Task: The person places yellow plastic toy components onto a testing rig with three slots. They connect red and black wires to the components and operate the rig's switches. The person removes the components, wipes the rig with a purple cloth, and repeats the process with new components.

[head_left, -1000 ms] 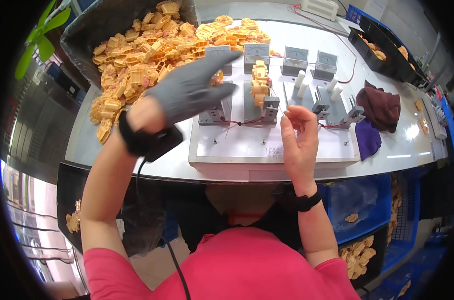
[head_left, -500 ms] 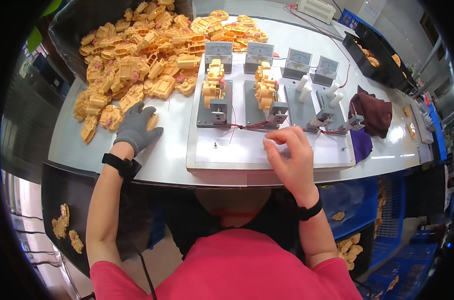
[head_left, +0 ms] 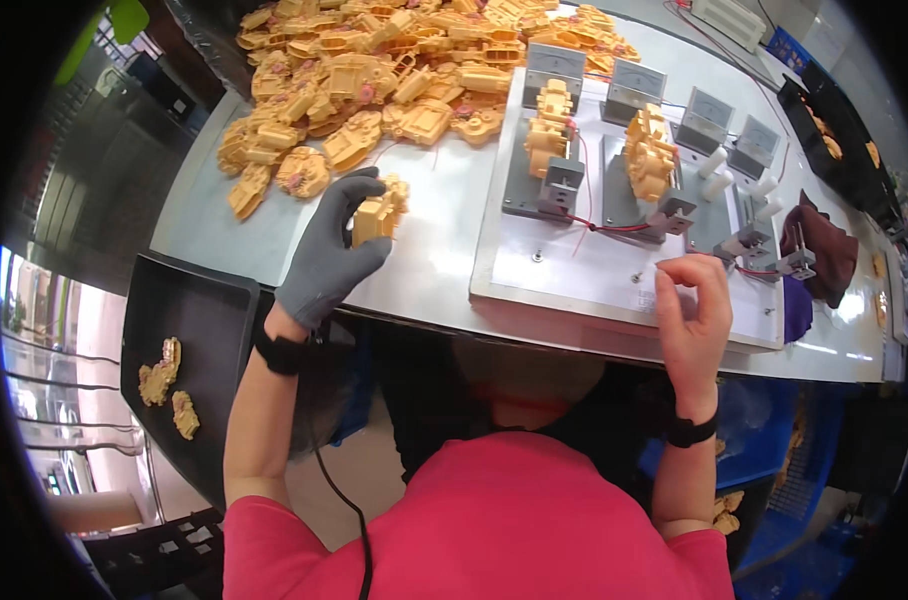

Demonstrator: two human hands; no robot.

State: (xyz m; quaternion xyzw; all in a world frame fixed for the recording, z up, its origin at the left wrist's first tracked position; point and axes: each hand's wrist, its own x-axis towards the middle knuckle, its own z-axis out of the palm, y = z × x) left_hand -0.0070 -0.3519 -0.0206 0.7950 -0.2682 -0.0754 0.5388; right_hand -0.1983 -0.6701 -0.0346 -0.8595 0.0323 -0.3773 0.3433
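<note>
My left hand (head_left: 332, 245), in a grey glove, grips a yellow plastic gearbox (head_left: 382, 212) between thumb and fingers, just above the table left of the white test board (head_left: 494, 270). My bare right hand (head_left: 696, 312) is held over the board's front edge, its fingers curled and thumb drawn to the index finger, with nothing visible in them. On the board, two more yellow gearboxes, a left one (head_left: 548, 130) and a right one (head_left: 650, 152), stand on grey fixtures with red wires. Behind them are several grey panel meters (head_left: 634, 88).
A large heap of yellow gearboxes (head_left: 374, 75) covers the back left of the table. A black tray (head_left: 189, 300) with a few pieces is below left. Brown cloth (head_left: 822, 250) lies right of the board, beside purple cloth (head_left: 796, 308). Blue crates (head_left: 754, 425) stand below right.
My left hand has lifted a gearbox from beside the heap and drawn it nearer. The whole view has shifted, so the board appears further right. My right hand stays near the board's front edge.
</note>
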